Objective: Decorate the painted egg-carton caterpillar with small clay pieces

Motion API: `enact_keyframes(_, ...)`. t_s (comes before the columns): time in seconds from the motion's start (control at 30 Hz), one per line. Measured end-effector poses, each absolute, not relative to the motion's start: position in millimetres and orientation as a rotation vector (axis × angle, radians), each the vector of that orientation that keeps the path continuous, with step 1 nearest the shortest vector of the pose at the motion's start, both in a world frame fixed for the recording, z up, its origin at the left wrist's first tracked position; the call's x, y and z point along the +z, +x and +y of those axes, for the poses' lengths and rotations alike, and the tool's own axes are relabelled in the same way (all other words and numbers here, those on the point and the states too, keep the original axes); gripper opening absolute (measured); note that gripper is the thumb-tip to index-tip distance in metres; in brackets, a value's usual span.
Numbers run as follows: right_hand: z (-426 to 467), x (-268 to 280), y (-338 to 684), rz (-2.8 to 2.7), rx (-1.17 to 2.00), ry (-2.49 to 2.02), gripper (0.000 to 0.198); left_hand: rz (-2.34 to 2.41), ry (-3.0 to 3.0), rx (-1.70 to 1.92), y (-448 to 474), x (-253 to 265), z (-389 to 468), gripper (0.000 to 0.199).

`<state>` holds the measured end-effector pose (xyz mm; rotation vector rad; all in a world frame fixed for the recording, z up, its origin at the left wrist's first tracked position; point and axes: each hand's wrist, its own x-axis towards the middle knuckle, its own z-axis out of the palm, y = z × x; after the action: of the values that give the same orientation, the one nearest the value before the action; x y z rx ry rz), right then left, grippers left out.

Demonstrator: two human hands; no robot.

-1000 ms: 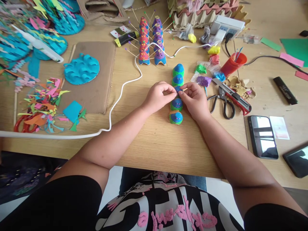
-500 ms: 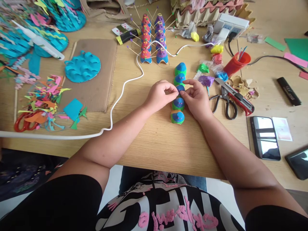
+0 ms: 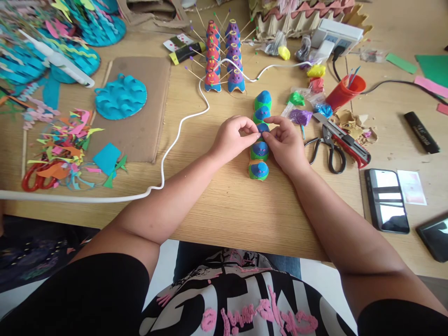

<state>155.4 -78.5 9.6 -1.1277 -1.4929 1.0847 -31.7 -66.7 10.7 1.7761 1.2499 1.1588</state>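
A row of egg-carton cups point(image 3: 259, 170), coated in green and blue clay with small purple eyes and mouths, lies lengthwise before me. My left hand point(image 3: 238, 136) pinches thumb and forefinger at the left side of the middle cup. From the right, my right hand point(image 3: 283, 141) touches the same cup with its thumb and bent fingers. Whatever sits between the fingertips is too small and covered to make out. Beyond stand a red-and-blue row of cups point(image 3: 212, 79) and a purple-and-blue row point(image 3: 236, 80), both with pin-like sticks poking out.
Black-handled scissors point(image 3: 336, 161) and a red utility knife point(image 3: 353, 147) lie right of my right hand, near purple clay point(image 3: 301, 117) and a red cup point(image 3: 345, 91). A white cable point(image 3: 180, 126) crosses beside my left forearm. Paper scraps point(image 3: 66, 144) and cardboard point(image 3: 140, 135) lie left.
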Motion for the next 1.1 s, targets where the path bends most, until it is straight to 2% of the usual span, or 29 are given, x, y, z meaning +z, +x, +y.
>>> enact_keyframes(0.37,-77.8,8.8,157.5,-1.332,1.227,-1.084,0.036,1.224,1.598,1.204,-32.5,7.2,-62.7,0.007)
enact_keyframes(0.7,-73.0,6.0,161.5,-1.304,1.183,-1.084,0.034,1.182,1.67,1.166,-35.5,4.3,-61.2,0.026)
enact_keyframes(1.1,-76.8,11.1,158.2,-1.301,1.233,-1.082,0.033,1.173,1.664,1.172,-35.8,4.5,-62.2,0.021)
